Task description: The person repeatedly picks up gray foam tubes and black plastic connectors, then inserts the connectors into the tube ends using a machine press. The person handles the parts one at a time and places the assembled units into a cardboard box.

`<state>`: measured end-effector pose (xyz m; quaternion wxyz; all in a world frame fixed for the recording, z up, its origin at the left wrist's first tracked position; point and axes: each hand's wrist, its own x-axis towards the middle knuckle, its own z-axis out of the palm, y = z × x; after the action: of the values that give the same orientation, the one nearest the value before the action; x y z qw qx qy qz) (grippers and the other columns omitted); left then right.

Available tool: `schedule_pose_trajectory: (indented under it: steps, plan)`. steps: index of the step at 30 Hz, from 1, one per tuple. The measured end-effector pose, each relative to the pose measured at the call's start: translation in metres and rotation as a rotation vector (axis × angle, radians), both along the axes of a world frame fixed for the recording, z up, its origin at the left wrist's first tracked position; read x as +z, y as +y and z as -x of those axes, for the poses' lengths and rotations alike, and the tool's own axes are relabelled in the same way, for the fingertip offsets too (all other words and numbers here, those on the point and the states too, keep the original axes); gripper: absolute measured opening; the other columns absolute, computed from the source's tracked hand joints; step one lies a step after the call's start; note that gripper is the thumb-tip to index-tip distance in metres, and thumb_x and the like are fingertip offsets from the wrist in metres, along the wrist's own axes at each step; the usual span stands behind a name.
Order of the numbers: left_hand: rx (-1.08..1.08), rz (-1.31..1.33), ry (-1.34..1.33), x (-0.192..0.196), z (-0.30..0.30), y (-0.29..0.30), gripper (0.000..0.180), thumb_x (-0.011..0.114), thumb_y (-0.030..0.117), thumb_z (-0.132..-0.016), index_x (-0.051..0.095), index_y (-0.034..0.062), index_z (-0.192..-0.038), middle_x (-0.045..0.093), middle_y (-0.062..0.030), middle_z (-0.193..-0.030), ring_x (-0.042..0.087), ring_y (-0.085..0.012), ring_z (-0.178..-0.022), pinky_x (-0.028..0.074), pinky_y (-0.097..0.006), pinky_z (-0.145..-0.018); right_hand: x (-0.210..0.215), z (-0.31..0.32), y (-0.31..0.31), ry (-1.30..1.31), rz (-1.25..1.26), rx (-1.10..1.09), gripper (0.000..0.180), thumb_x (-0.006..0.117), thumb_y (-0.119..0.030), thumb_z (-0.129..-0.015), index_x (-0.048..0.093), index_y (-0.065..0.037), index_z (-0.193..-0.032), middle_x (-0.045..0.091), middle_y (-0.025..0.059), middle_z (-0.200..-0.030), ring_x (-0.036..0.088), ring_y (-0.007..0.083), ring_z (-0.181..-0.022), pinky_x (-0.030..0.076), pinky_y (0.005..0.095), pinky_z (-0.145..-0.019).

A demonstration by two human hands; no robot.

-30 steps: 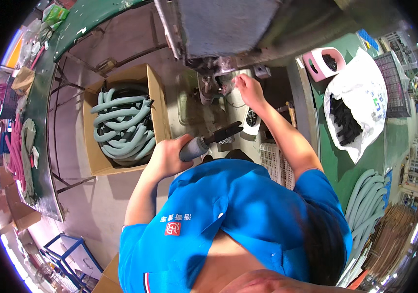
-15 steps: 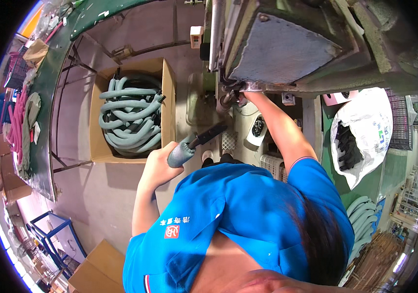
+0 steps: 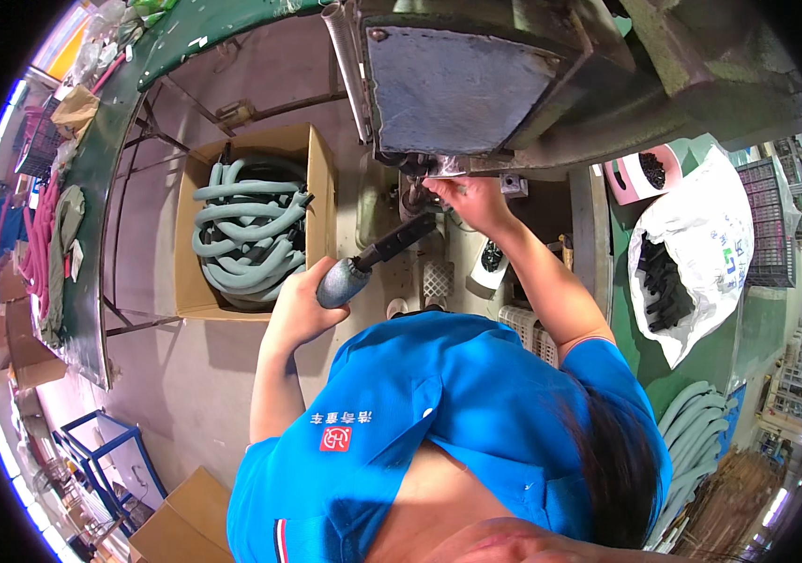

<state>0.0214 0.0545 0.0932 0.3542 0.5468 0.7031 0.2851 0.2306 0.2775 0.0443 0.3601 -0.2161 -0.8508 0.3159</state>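
My left hand (image 3: 300,308) is wrapped round a grey foam-covered tube (image 3: 343,283). From the tube's far end a flat black bar (image 3: 399,238) sticks out toward the machine's working point. My right hand (image 3: 478,203) reaches under the big green-grey machine head (image 3: 462,89), with thumb and fingers pinched together beside the metal tooling (image 3: 418,188). What that pinch holds, if anything, is too small to make out. The black bar's tip lies just below the tooling, apart from my right fingers.
At left stands a cardboard box (image 3: 321,202) of coiled grey foam tubes (image 3: 249,220). On the right bench sit a white sack (image 3: 706,249) of black parts, a pink bin (image 3: 621,183) and more grey tubes (image 3: 692,422). A small white container (image 3: 487,279) lies beneath my right forearm.
My right hand has drawn back from under the machine head, so its fingers now show. The left hand and tube have shifted slightly. The view has swung, moving the machine leftward.
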Motion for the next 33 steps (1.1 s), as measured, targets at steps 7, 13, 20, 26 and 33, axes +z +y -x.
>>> schedule_pose_trajectory:
  steps: [7, 13, 20, 26, 33]
  plan:
    - [0.038, -0.056, 0.014, 0.002, -0.008, -0.011, 0.040, 0.069, 0.009, -0.060, 0.056, 0.0032, -0.097, 0.061, -0.0204, -0.077, 0.060, -0.0380, -0.074, 0.048, -0.038, -0.068, 0.002, 0.007, -0.008, 0.144, -0.088, -0.029, 0.009, 0.071, -0.009, -0.082, 0.069, -0.003, -0.088, 0.068, 0.0078, -0.080, 0.064, 0.0183, -0.070, 0.051, 0.0268, -0.065]
    - [0.054, -0.033, -0.026, 0.001, -0.012, -0.013, 0.037, 0.068, 0.009, -0.061, 0.056, 0.0032, -0.095, 0.060, -0.0199, -0.074, 0.060, -0.0375, -0.072, 0.048, -0.037, -0.067, 0.010, 0.012, -0.004, 0.198, 1.365, 0.012, 0.018, 0.066, -0.021, -0.086, 0.058, -0.005, -0.088, 0.054, -0.0009, -0.068, 0.052, 0.0089, -0.062, 0.040, 0.0215, -0.054]
    - [-0.028, -0.055, 0.005, -0.005, -0.012, 0.006, 0.038, 0.067, 0.012, -0.059, 0.057, 0.0044, -0.095, 0.060, -0.0199, -0.071, 0.060, -0.0395, -0.071, 0.048, -0.040, -0.064, -0.003, -0.011, -0.027, 0.065, 0.906, -0.032, 0.042, 0.042, -0.046, -0.097, 0.055, -0.008, -0.088, 0.042, -0.0018, -0.062, 0.043, 0.0047, -0.055, 0.034, 0.0209, -0.047]
    - [-0.167, -0.289, 0.283, -0.009, 0.002, 0.076, 0.047, 0.071, 0.015, -0.059, 0.059, 0.0056, -0.104, 0.063, -0.0207, -0.083, 0.062, -0.0384, -0.079, 0.051, -0.042, -0.069, -0.043, -0.003, 0.006, -0.325, -0.035, -0.151, 0.033, 0.043, -0.026, -0.095, 0.051, 0.000, -0.113, 0.050, 0.0185, -0.109, 0.056, 0.0281, -0.086, 0.047, 0.0425, -0.077]
    - [-0.226, -0.319, 0.368, -0.021, 0.020, 0.119, 0.051, 0.071, 0.012, -0.059, 0.060, 0.0036, -0.107, 0.065, -0.0199, -0.087, 0.064, -0.0356, -0.082, 0.050, -0.040, -0.073, -0.083, 0.023, 0.046, -0.223, -0.357, -0.441, 0.032, 0.048, -0.021, -0.091, 0.051, 0.002, -0.113, 0.053, 0.0210, -0.110, 0.052, 0.0336, -0.101, 0.044, 0.0436, -0.080]
